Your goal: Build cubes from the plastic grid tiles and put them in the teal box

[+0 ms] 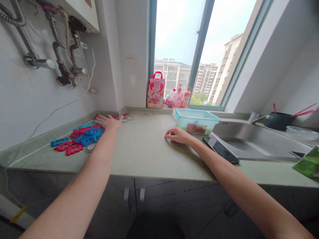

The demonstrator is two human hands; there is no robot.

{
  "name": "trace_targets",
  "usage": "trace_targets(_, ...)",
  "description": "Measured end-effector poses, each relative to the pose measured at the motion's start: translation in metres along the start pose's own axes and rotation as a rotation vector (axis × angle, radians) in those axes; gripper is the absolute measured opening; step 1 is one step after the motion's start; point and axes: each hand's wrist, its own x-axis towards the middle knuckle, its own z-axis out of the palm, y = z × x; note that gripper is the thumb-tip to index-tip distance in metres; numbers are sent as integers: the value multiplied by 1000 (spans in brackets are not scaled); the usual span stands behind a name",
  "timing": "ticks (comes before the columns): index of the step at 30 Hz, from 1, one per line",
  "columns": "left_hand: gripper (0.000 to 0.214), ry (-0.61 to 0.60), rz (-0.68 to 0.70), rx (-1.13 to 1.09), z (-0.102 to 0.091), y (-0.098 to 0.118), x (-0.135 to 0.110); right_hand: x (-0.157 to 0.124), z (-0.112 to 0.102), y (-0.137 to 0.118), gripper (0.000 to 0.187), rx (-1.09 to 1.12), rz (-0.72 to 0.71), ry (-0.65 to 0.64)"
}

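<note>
My left hand [109, 121] lies flat with fingers stretched out on a heap of red and blue plastic snowflake-shaped pieces [82, 136] at the left of the greenish countertop [144, 149]. My right hand [177, 135] rests on the counter with its fingers curled under, just in front of a clear plastic box with a light blue lid [195, 121]. What the curled fingers hold, if anything, is hidden.
A steel sink [251, 141] with a tap lies right of the box. A dark flat phone-like slab [220, 150] sits on its edge. Bottles and a red-and-white bag [156, 90] stand at the window. Pipes hang on the left wall. A green carton [308, 162] is at far right.
</note>
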Motion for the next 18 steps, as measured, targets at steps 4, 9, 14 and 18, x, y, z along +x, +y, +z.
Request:
trace_targets(4,115,-50,6,55,-1,2,4,3,2,2,30,11,11,1)
trace_targets(9,79,-30,196,140,-10,8,-6,4,4,1,28,46,5,-12)
trace_targets(14,61,-66,377,195,-27,12,-25,6,5,4,31,64,19,-12)
trace_targets(18,58,-110,486,169,-37,15,-42,6,6,7,34,74,21,-16)
